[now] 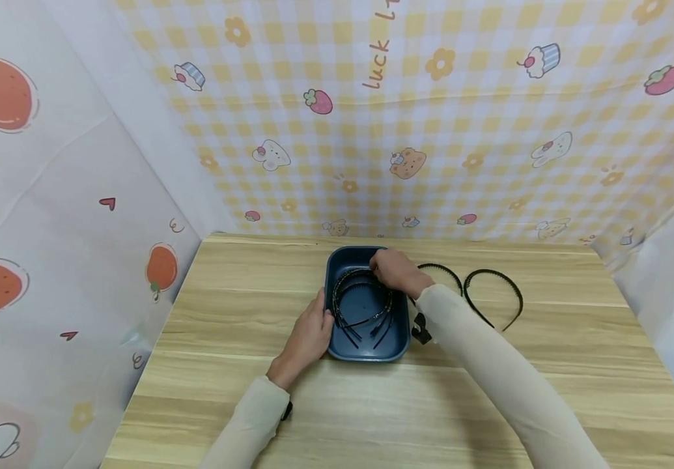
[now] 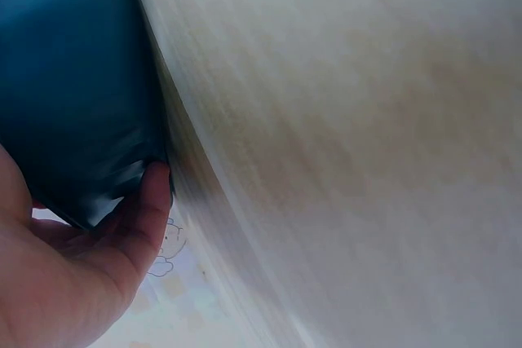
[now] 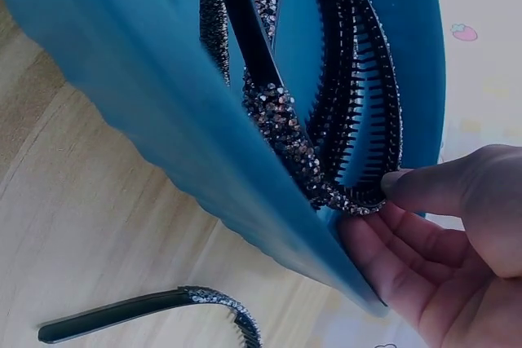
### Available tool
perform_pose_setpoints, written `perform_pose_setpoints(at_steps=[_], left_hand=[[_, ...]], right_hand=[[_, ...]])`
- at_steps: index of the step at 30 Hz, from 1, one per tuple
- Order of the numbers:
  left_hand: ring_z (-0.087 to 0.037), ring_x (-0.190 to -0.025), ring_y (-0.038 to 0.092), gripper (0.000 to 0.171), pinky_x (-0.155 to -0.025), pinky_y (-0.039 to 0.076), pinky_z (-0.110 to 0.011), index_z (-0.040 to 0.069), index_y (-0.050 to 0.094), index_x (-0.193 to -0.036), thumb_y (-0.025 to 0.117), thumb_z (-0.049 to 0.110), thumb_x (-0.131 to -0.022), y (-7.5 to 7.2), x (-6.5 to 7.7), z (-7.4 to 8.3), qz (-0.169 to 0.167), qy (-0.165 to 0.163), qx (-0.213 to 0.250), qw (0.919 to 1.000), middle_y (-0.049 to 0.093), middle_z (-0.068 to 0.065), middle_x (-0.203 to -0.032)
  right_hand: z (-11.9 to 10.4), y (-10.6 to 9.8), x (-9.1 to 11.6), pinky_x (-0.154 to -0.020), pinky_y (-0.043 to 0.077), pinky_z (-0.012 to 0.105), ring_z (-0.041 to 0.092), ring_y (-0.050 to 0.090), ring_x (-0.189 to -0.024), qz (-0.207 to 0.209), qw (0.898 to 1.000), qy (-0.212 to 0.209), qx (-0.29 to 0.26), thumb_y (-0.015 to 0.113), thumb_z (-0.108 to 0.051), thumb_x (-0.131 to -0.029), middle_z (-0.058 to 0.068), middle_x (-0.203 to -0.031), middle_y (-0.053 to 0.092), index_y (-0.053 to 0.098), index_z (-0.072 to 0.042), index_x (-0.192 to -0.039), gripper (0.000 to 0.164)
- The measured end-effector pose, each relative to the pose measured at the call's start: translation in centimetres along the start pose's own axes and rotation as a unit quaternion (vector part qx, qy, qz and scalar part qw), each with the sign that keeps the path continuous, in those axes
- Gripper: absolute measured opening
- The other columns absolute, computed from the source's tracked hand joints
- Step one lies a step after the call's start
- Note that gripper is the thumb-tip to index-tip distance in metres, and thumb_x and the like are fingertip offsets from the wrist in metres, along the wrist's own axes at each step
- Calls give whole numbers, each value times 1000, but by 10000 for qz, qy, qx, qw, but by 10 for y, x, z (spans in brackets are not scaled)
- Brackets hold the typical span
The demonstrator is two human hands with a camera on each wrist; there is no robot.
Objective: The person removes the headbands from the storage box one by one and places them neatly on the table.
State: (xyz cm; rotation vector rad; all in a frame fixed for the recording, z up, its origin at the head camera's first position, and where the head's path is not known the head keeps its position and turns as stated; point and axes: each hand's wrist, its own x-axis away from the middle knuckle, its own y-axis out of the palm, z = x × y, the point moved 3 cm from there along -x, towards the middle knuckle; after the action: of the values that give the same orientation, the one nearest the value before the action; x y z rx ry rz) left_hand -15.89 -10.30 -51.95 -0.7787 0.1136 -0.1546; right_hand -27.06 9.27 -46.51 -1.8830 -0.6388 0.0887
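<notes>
A deep blue rectangular tray point(image 1: 366, 355) stands on the wooden table with several black toothed headbands point(image 3: 281, 124) inside, some covered in glitter. Their loops overlap, with the ends toward the near side. My right hand point(image 1: 398, 270) reaches over the tray's far right corner. Its thumb and fingers pinch the curved top of the glittery headbands, as the right wrist view shows. At the tray's left wall, my left hand point(image 1: 310, 332) rests its fingers point(image 2: 155, 193) along the outside, the thumb close to the rim.
Right of the tray, two black headbands lie on the table: a toothed headband point(image 1: 439, 266), partly behind the right forearm, and another headband point(image 1: 518, 296) further right. A patterned cloth point(image 1: 360, 163) hangs behind the table point(image 1: 243, 286); a white sheet point(image 1: 108, 260) hangs at the left.
</notes>
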Motion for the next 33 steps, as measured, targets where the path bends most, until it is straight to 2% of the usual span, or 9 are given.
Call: perform_pose_setpoints(at_steps=[5, 14, 19, 24, 28, 30, 33], left_hand=[[-33, -136, 45, 55, -109, 42, -47, -7, 26, -153, 40, 15, -105, 0, 0, 0, 12, 33, -41, 10000, 42, -23, -151], [-34, -135, 46, 55, -108, 43, -47, -8, 26, -152, 40, 14, -104, 0, 0, 0, 8, 78, -78, 9999, 43, -24, -150], [-32, -136, 45, 55, -109, 43, -46, -7, 25, -153, 40, 14, -105, 0, 0, 0, -29, 38, -44, 10000, 41, -23, -152], [-33, -134, 47, 55, -108, 43, -47, -9, 26, -152, 40, 15, -104, -1, 0, 1, 6, 66, -66, 10000, 43, -25, -150], [-34, -134, 47, 55, -108, 43, -47, -9, 26, -152, 40, 15, -104, -1, 0, 2, 44, 80, -66, 9999, 44, -25, -149], [-34, -134, 47, 55, -108, 43, -47, -9, 26, -152, 40, 15, -104, -1, 0, 2, 53, 93, -63, 9999, 44, -25, -149], [-34, -135, 46, 55, -108, 43, -47, -8, 26, -152, 39, 15, -104, -1, 0, 2, 54, 90, -65, 9999, 44, -25, -149]], right_hand=[[1, -2, 0, -72, 54, 34, 20, 61, -74, -37, 9999, -30, -127, 51, -4, -98, 14, -104, 71, 73, -1, -114, 27], [4, -5, 3, -86, 57, 43, 28, 69, -93, 86, 9989, -453, -26, 55, -4, -97, 18, -111, 72, 73, 2, -113, 25], [6, -8, 6, -91, 55, 45, 32, 68, -102, 87, 9986, -486, -187, 54, -4, -97, 18, -115, 71, 70, 2, -118, 27], [5, -12, 8, -90, 55, 44, 32, 67, -103, 312, 9969, -699, -196, 57, -5, -97, 16, -113, 72, 71, 0, -117, 25], [6, -13, 9, -93, 53, 46, 32, 67, -105, 362, 9964, -681, -364, 57, -7, -98, 16, -115, 72, 71, 0, -118, 25], [8, -14, 8, -91, 54, 45, 29, 68, -101, 421, 9959, -659, -458, 59, -7, -97, 15, -113, 72, 71, -1, -117, 24], [11, -16, 8, -81, 57, 39, 22, 69, -84, 461, 9950, -590, -661, 60, -8, -97, 15, -108, 73, 71, 0, -117, 24]])
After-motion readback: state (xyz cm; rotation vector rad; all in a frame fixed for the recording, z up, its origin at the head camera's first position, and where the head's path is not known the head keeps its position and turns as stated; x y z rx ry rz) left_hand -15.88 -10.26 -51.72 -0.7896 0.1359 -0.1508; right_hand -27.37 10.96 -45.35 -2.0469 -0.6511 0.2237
